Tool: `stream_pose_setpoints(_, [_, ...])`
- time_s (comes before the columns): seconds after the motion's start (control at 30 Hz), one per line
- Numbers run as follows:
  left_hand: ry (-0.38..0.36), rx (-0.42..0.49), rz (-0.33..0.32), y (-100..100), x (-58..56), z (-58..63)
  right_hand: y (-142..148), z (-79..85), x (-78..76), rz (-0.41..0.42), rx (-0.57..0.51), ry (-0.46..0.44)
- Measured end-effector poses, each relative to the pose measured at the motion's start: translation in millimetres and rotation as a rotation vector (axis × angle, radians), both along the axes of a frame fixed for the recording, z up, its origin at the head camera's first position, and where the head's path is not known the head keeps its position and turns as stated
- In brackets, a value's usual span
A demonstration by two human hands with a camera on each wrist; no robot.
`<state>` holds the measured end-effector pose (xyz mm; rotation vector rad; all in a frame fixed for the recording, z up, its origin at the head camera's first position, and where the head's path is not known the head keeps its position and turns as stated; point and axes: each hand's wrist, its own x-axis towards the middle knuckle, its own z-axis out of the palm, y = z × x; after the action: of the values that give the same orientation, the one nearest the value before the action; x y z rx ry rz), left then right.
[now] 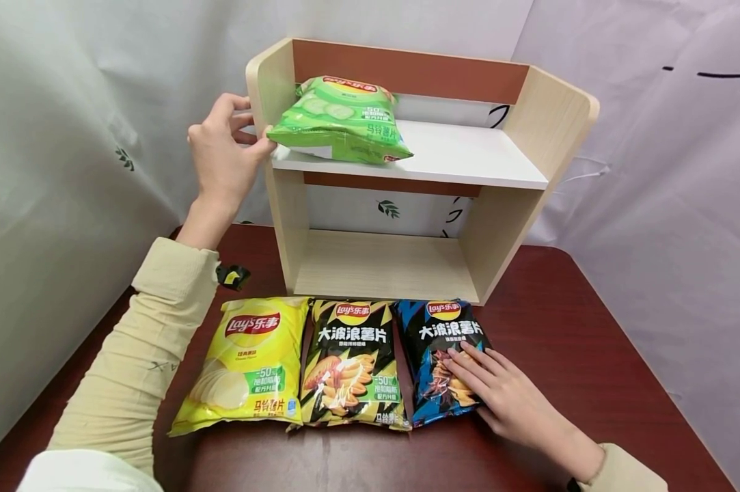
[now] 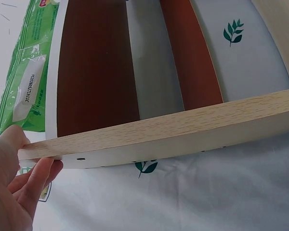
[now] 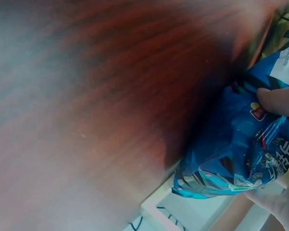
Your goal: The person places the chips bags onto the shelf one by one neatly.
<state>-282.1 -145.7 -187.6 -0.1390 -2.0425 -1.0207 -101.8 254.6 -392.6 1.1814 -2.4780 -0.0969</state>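
Observation:
My left hand (image 1: 227,154) is at the top left of the wooden shelf unit (image 1: 548,123), gripping its left side panel (image 2: 183,122) between thumb and fingers. The thumb lies by the lower left corner of a green chip bag (image 1: 339,119), which leans back on the upper shelf. On the table, my right hand (image 1: 511,393) rests on a blue-and-black chip bag (image 1: 431,342), fingers straight across its front. In the right wrist view, the thumb (image 3: 277,101) touches that bag's side. Left of it lie a black-and-gold chip bag (image 1: 351,362) and a yellow chip bag (image 1: 247,362).
The shelf unit stands at the back of the dark red table (image 1: 579,328), its lower shelf (image 1: 382,266) just behind the row of bags. A small black item (image 1: 233,277) shows beside the left sleeve. White fabric (image 1: 665,171) hangs around the table.

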Motion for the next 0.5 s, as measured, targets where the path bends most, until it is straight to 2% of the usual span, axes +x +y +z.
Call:
stream_pose_setpoints(0.17, [0.007,0.001,0.0,0.1,0.0,-0.4,0.7,1.8,-3.5,0.036,-0.034,0.039])
stream_pose_setpoints(0.5, [0.004,-0.002,0.003,0.6,0.2,0.2,-4.7,7.7,-6.0,0.037,-0.11,0.173])
